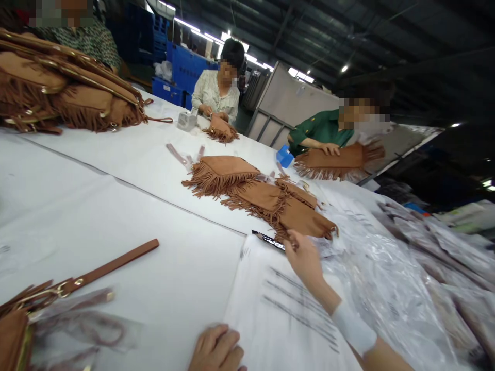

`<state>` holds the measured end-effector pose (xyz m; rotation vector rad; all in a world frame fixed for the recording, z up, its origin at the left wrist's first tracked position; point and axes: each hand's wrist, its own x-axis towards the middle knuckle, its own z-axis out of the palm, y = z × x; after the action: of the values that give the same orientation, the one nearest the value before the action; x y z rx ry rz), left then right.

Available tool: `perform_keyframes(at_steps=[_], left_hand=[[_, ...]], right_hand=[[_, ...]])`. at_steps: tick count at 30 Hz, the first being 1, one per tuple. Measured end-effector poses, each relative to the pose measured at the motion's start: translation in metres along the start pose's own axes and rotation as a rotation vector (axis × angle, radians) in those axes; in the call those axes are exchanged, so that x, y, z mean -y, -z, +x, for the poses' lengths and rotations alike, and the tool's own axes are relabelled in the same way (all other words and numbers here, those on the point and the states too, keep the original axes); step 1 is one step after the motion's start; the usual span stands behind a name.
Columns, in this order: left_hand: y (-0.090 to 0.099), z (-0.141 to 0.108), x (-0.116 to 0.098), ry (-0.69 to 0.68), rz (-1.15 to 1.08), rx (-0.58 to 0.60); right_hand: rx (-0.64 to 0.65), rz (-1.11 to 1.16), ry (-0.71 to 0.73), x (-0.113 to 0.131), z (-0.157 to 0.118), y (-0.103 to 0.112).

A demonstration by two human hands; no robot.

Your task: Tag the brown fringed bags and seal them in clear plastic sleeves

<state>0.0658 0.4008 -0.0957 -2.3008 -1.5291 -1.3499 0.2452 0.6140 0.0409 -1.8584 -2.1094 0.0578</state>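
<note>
My left hand (217, 351) is at the bottom edge, its slightly bent fingers resting on the table beside a stack of white plastic bags (286, 314) with printed lines. My right hand (303, 255) reaches across those bags, fingers curled in. A glossy black strip (266, 240) lies against its fingers; what they pinch is hidden. Just beyond sits a loose pile of brown fringed bags (230, 167), the nearest one (305, 219) almost touching my right hand. At lower left are a brown wrist strap (116, 264) with gold hardware and clear-wrapped straps (93, 324).
Clear plastic bags (382, 273) and wrapped brown goods (456, 252) cover the right side. A large heap of fringed bags (73, 87) stands at far left. Across the white table (154, 216), two co-workers handle fringed bags; another person is behind the heap. A blue box (284, 156) stands near the far edge.
</note>
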Motion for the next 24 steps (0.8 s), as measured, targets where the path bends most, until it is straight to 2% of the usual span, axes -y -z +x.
perform_keyframes(at_steps=[2, 3, 6, 9, 12, 16, 18, 21, 24], left_hand=[[-0.002, -0.001, 0.000, 0.008, 0.009, 0.023], [-0.002, -0.001, 0.000, 0.014, 0.010, 0.028], [-0.002, -0.002, 0.001, -0.018, 0.004, 0.042], [0.003, 0.001, 0.002, -0.024, -0.012, 0.065], [0.012, 0.009, 0.000, 0.001, -0.057, 0.097], [0.027, 0.026, -0.011, 0.061, -0.108, 0.113], [0.032, 0.030, -0.017, 0.091, -0.123, 0.119], [0.035, 0.028, -0.025, 0.152, -0.156, 0.171], [0.035, 0.023, -0.029, 0.209, -0.194, 0.152]], right_hand=[[-0.052, -0.378, 0.003, -0.029, 0.039, -0.010], [-0.056, -0.483, -0.006, -0.039, 0.051, -0.017], [-0.048, -0.559, -0.023, -0.056, 0.068, -0.034], [-0.037, -0.544, 0.011, -0.062, 0.077, -0.029], [-0.076, -0.544, 0.011, -0.065, 0.095, 0.007], [-0.276, -0.517, -0.073, -0.057, 0.123, 0.092], [-0.377, -0.480, -0.059, -0.045, 0.125, 0.134], [-0.467, -0.410, 0.053, -0.016, 0.102, 0.181], [-0.507, -0.257, 0.161, 0.025, 0.057, 0.203]])
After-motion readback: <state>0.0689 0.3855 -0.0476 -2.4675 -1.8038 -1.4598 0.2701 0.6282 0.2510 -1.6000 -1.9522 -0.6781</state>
